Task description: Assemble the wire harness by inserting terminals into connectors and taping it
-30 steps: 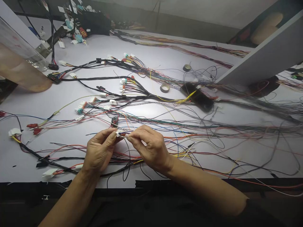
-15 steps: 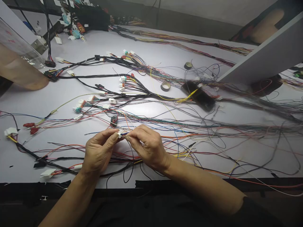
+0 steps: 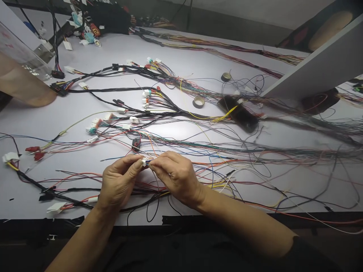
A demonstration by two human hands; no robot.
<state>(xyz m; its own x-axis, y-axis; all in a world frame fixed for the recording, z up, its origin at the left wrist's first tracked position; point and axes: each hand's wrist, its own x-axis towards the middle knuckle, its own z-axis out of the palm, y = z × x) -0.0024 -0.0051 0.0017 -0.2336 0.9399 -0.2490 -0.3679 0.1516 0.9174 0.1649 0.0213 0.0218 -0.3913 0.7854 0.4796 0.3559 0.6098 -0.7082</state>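
A small white connector (image 3: 145, 162) is pinched between the thumb and fingers of my left hand (image 3: 118, 180). My right hand (image 3: 177, 174), its fingers closed just right of the connector, pinches a blue wire (image 3: 148, 163) at the connector's side; the wire's very end is hidden. Behind my hands, a black connector (image 3: 136, 144) lies on the table among thin wires. Under and around both hands run several loose wires and a black taped harness branch (image 3: 133, 207). White connectors with orange and teal parts (image 3: 95, 124) lie farther back on the left.
Wire bundles stretch across the white table (image 3: 113, 81). A dark phone (image 3: 238, 114) lies under yellow wires, with a tape roll (image 3: 199, 102) to its left. A grey panel (image 3: 314, 62) slants up at right. Another person's arm (image 3: 25, 85) reaches in at left.
My right fingers have shifted very slightly left, closer to the white connector. The camera view has moved a little; the other things lie as before.
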